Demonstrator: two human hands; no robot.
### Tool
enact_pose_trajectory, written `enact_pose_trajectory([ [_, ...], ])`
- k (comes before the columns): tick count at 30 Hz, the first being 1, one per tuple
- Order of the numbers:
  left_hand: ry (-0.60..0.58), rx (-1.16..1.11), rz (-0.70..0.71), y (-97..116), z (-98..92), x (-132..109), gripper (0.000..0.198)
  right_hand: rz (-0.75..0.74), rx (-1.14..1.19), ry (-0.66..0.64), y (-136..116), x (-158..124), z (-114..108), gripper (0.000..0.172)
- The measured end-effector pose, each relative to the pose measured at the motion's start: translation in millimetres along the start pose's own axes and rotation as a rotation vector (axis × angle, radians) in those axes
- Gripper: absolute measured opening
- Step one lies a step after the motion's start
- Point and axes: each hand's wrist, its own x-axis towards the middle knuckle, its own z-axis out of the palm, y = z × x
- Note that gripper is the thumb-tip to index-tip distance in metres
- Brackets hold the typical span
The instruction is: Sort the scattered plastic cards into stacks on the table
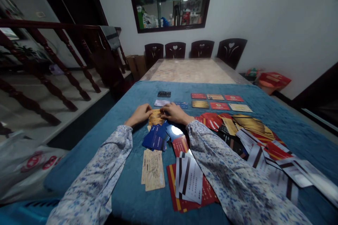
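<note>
Touched gold plastic cards (156, 116) with left hand (142, 114) and right hand (174, 113), couldn't tell if pinched; looked light, stiff, slick, best gripped edgewise.

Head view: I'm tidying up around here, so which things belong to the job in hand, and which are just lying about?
Apparently in use:
- gold cards, at both hands
- blue cards
- beige cards
- cards in rows

Apparently just around:
- plastic bag
- cardboard box
- chairs
</note>
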Motion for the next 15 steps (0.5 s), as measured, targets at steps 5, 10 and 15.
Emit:
enact_pose_trajectory([
  [5,0.01,0.041,0.042,1.6,3.3,1.9,0.019,0.01,-0.001,-0.011,0.6,1.0,-1.9,0.038],
  [10,-0.002,0.022,0.069,1.1,0.4,0.8,0.023,0.027,-0.035,-0.026,-2.9,-0.8,-6.7,0.036],
  [15,-0.112,-0.183,0.089,-7.2,-8.0,-3.8,0.04,0.018,-0.082,-0.036,-4.1,-1.5,-7.6,0.036],
])
